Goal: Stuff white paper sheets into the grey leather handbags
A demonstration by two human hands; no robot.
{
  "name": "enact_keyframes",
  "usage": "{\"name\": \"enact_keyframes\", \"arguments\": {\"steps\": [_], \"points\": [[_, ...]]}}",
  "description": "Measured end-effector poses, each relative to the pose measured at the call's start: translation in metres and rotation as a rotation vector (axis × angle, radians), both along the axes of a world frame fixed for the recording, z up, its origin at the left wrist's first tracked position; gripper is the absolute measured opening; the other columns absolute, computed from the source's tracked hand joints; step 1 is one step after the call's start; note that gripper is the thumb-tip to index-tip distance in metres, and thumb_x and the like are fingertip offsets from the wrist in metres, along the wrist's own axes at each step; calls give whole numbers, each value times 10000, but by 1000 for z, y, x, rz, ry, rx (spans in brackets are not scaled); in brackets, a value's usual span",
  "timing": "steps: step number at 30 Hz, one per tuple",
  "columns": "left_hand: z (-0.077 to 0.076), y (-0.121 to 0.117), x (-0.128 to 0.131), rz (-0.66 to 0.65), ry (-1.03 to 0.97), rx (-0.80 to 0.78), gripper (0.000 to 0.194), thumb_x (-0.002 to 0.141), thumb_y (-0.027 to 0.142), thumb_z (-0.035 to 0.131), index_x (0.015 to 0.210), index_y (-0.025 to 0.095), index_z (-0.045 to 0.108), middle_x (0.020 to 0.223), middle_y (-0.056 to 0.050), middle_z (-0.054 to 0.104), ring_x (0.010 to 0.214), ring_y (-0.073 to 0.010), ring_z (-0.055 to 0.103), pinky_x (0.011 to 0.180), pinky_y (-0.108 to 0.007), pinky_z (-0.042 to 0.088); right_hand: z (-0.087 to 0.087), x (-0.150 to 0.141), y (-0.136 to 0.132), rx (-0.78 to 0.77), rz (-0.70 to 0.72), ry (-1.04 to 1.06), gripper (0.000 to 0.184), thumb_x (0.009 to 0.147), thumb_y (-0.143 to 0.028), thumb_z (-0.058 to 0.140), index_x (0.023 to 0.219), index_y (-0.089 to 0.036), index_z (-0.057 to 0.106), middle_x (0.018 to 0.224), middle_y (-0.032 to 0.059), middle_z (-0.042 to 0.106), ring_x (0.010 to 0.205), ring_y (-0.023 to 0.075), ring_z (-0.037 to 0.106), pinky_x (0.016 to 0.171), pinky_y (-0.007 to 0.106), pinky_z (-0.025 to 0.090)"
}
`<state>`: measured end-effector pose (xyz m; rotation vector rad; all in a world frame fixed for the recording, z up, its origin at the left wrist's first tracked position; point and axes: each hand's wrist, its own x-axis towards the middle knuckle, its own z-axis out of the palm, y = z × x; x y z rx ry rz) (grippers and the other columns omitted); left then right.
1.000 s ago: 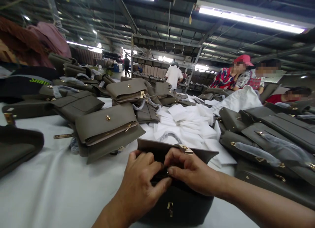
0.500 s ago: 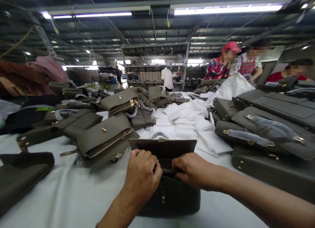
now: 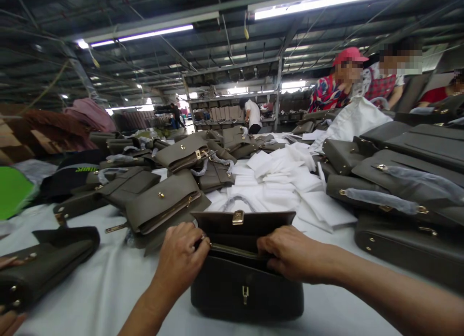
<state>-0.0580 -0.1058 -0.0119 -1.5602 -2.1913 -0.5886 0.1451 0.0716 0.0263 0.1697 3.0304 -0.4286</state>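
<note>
left hand (image 3: 179, 258) pinching handbag (image 3: 246, 287) zipper end | right hand (image 3: 295, 254) gripping bag's open mouth | flap upright

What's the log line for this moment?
left hand: gripping dark handbag top edge at left | right hand: gripping top edge at right | flap: up | white table

place: handbag factory | signs: piled handbags (image 3: 163, 200), shelving (image 3: 232, 92), strip lights (image 3: 141, 35), workers (image 3: 335, 84)
</note>
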Motion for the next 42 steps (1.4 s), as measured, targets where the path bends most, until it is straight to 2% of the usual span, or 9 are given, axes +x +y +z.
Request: {"name": "enact_keyframes", "arguments": {"steps": [9, 14, 18, 22, 26, 31, 37, 39, 42], "points": [[-4, -9, -11, -129, -590, 69, 252, 846, 300, 499, 631, 180, 558, 739, -18, 557, 731, -165, 550, 678, -277, 398, -10, 5, -6, -54, -41, -51, 101, 767, -200, 553, 843, -191, 619, 821, 45, 688, 766, 200, 632, 641, 285, 340], [-6, -15, -21, -221, -808, 16, 207, 879, 368, 526, 829, 192, 623, 906, -23, 608, 894, -184, 571, 814, -278, 415, -3, 3, -6, -211, -125, -36, 208, 839, -336, 568, 985, -233, 674, 914, 40, 699, 826, 200, 634, 679, 268, 388], [-12, -20, -28, -321, -867, -12, 224, 873, 398, 550, 841, 186, 617, 781, 2, 518, 777, -154, 499, 728, -268, 379, 6, -30, -16, -326, -49, -11, 318, 859, -360, 553, 1145, -245, 626, 959, 50, 688, 807, 193, 632, 674, 263, 417], [-23, -23, -31, -369, -1102, 94, 287, 830, 357, 607, 1063, 210, 528, 757, 33, 450, 730, -135, 436, 683, -254, 377, 8, -78, -30, -426, 4, 98, 478, 845, -229, 535, 1320, -203, 495, 1068, 77, 657, 913, 189, 613, 761, 269, 454], [-29, -21, -28, -371, -1177, 236, 295, 782, 288, 641, 1008, 205, 471, 815, 24, 480, 769, -134, 450, 680, -245, 390, 11, -102, -38, -526, 188, 58, 507, 777, -155, 588, 1277, -188, 507, 964, 29, 658, 795, 139, 605, 680, 219, 464], [-35, -14, -27, -422, -1175, 326, 220, 782, 244, 604, 969, 198, 497, 883, 12, 489, 760, -124, 438, 687, -244, 393, 8, -100, -39, -263, 347, 158, 417, 719, -51, 604, 1117, -178, 609, 1056, 38, 617, 945, 147, 582, 830, 232, 453], [-49, -14, -28, -457, -1177, 402, 162, 834, 218, 530, 995, 210, 533, 888, 5, 518, 814, -142, 465, 753, -255, 407, -18, -113, -48, 210, 411, 327, 180, 907, -240, 507, 904, -115, 636, 862, 68, 618, 702, 141, 536, 584, 251, 382], [-53, -16, -28, -454, -1068, 413, 115, 870, 238, 527, 982, 217, 543, 866, 10, 528, 804, -137, 480, 748, -242, 412, -22, -116, -51, 237, 425, 383, 281, 956, -239, 405, 874, -107, 638, 813, 71, 615, 670, 135, 521, 571, 250, 362], [-56, -19, -27, -458, -872, 420, 125, 910, 218, 488, 1020, 242, 540, 875, 20, 554, 818, -125, 521, 749, -215, 425, -16, -115, -52, 169, 340, 338, 205, 907, -253, 475, 858, -118, 622, 815, 63, 620, 667, 128, 521, 579, 244, 348]]}}
